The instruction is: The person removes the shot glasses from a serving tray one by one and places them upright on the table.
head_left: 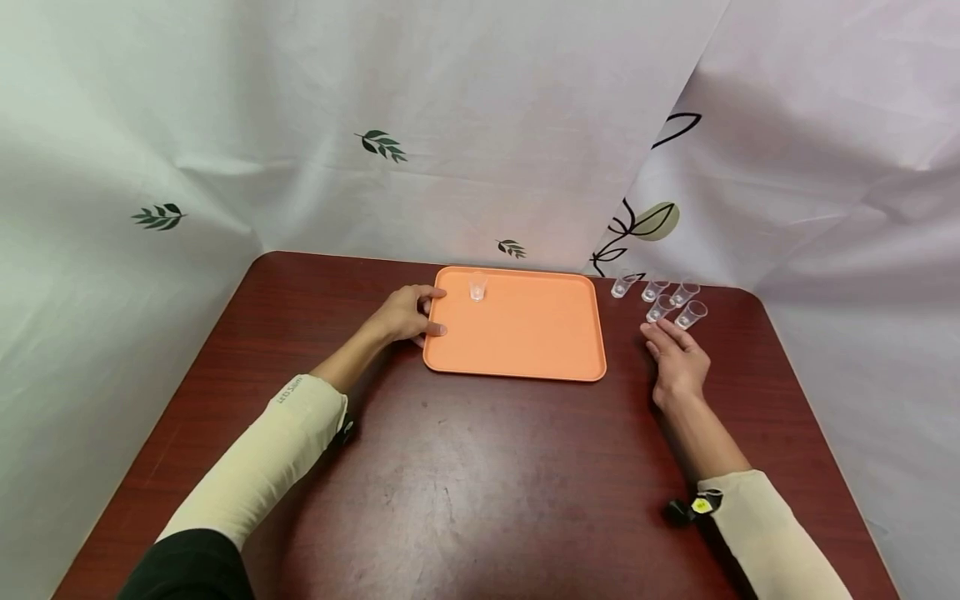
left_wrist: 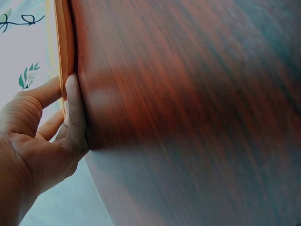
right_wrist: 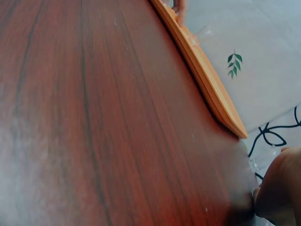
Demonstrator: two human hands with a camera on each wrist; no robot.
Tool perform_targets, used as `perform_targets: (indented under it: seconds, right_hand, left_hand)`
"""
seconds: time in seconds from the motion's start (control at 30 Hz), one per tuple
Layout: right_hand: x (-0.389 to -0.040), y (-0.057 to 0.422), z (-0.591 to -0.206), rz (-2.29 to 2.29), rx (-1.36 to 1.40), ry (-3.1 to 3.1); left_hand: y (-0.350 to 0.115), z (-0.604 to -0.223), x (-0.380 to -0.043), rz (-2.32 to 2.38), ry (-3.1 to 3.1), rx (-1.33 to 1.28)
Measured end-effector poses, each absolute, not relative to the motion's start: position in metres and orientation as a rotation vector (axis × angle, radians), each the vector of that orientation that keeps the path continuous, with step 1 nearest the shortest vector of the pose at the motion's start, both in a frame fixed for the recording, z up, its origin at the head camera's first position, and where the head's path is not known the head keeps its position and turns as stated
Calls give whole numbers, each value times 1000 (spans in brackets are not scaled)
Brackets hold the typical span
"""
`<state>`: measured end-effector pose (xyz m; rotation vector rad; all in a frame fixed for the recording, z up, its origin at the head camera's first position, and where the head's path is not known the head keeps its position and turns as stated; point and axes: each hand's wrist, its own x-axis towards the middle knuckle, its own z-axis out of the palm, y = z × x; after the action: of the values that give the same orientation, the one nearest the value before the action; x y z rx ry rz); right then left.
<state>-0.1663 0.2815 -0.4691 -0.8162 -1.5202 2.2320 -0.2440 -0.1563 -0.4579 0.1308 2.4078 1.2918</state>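
An orange tray [head_left: 517, 333] lies near the back of the table. My left hand [head_left: 401, 317] holds its left edge, the thumb over the rim and other fingers against the side; the left wrist view shows this hand [left_wrist: 51, 127] at the tray's edge [left_wrist: 66, 42]. One small clear plastic cup [head_left: 477, 287] stands on the tray near its back left corner. My right hand [head_left: 681, 362] is to the right of the tray, fingers extended, fingertips right at the base of a clear cup [head_left: 660, 308]. In the right wrist view this hand [right_wrist: 282, 188] is mostly cut off.
Several more clear cups [head_left: 686, 292] stand grouped by the table's back right corner, one of them [head_left: 622, 286] close to the tray. A white cloth [head_left: 465, 125] with leaf prints hangs behind the dark red wooden table [head_left: 480, 483].
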Motion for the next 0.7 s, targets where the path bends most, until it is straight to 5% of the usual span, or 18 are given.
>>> perform_targets:
  seconds: [0.7]
  right_hand:
    - [-186,242,-466,2286,-639,-1611]
  left_hand:
    - [-157,-458,-244,1267,2419,128]
